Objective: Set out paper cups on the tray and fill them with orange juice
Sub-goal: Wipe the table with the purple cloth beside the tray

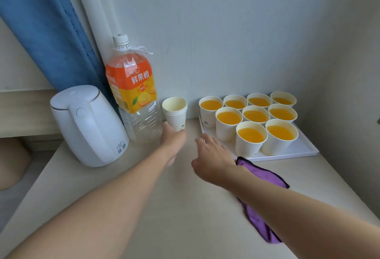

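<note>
Our left hand [172, 137] reaches the stack of empty paper cups [175, 112], grip hidden, our right hand [211, 156] loose and holding nothing, and its arm could bump the 9 full cups [249, 141] on the tray [296, 149].

- Two bare forearms, no sleeves in view up to the frame edge.
- Left hand [173, 138]: no watch or band at the wrist.
- Right hand [213, 159]: thin pale ring on one finger [204, 140].
- Wrists bare, no bracelets or gloves.
</note>
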Motion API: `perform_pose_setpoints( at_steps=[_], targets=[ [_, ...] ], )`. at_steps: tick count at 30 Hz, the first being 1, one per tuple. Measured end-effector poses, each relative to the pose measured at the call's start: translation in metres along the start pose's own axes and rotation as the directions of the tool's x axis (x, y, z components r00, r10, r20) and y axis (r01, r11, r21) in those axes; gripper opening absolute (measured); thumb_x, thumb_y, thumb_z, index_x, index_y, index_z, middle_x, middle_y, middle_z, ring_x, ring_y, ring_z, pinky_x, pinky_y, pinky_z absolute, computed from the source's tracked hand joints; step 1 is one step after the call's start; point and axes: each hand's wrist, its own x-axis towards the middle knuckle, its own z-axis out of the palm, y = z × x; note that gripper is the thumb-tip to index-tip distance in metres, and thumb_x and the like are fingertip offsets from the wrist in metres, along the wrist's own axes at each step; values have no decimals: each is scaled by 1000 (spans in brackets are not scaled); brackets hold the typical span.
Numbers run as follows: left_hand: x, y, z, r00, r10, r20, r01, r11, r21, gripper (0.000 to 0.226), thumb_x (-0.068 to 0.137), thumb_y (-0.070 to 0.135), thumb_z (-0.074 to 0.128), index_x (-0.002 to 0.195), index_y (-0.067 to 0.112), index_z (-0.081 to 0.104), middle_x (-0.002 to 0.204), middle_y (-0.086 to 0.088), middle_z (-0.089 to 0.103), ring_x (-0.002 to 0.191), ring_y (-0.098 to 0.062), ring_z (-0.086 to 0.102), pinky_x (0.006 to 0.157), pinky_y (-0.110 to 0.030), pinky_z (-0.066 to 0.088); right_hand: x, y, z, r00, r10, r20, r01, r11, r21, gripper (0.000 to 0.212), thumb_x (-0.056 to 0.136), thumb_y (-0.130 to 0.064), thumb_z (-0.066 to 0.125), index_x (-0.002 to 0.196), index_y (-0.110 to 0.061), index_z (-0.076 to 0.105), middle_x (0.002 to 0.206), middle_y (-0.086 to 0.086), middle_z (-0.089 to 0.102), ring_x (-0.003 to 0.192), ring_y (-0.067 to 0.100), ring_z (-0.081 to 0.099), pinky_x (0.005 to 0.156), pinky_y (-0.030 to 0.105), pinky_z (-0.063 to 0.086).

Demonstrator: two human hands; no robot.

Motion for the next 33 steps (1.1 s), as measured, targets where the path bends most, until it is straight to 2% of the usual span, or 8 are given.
perform_pose_setpoints(
  at_steps=[3,6,10,13,23,26,30,33],
  targets=[
    [16,3,1,995,-93,45,95,995,-35,57,92,4,51,146,8,35,136,-9,52,119,-26,49,88,-30,37,37,-10,-4,997,71,26,-74,973,218,41,94,-20,50,132,-7,41,140,10,39,131,28,40,101,37,37],
    [30,3,3,989,-134,61,138,988,-75,54,86,1,48,140,7,42,119,-11,58,103,-26,52,68,-27,37,65,-13,0,992,116,41,-124,934,336,37,95,-19,50,128,-4,42,136,14,42,128,30,42,97,36,37],
    [43,7,7,987,-159,25,161,974,-161,41,96,4,44,137,6,43,106,-7,54,94,-23,49,78,-29,35,94,-11,11,984,178,2,-160,881,446,46,96,-22,55,133,-2,39,137,14,46,126,29,44,87,31,36],
    [50,10,10,988,-156,-21,149,971,-187,32,100,10,41,131,6,48,87,-3,51,73,-15,45,66,-28,33,110,-12,18,968,246,-41,-186,821,539,54,91,-25,63,133,-2,38,133,15,48,121,30,49,80,29,35],
    [54,6,8,989,-102,103,112,989,-100,39,102,21,40,138,10,49,132,-11,60,116,-26,56,86,-32,39,130,-16,32,927,348,-142,-219,807,548,42,91,-23,64,122,-4,43,131,15,50,122,31,49,94,38,43],
    [47,5,4,993,-75,91,84,990,-111,25,102,17,39,122,11,53,115,-10,60,95,-19,53,78,-30,39,126,-18,31,920,366,-137,-233,795,560,45,92,-23,63,125,-2,41,134,18,48,126,32,47,96,36,40],
    [26,-2,-15,1000,-26,3,26,997,-66,20,102,15,40,102,15,60,95,-8,59,92,-23,55,77,-30,44,108,-23,30,907,399,-134,-263,786,559,39,91,-14,56,124,1,43,133,21,47,125,35,44,102,40,39],
    [-2,-12,-45,986,120,-112,-117,993,30,29,98,6,45,94,24,67,103,3,70,99,-18,65,86,-31,52,88,-34,32,932,317,-178,-181,829,529,41,87,-13,56,125,-5,42,130,16,46,122,34,45,101,43,41]
  ],
)
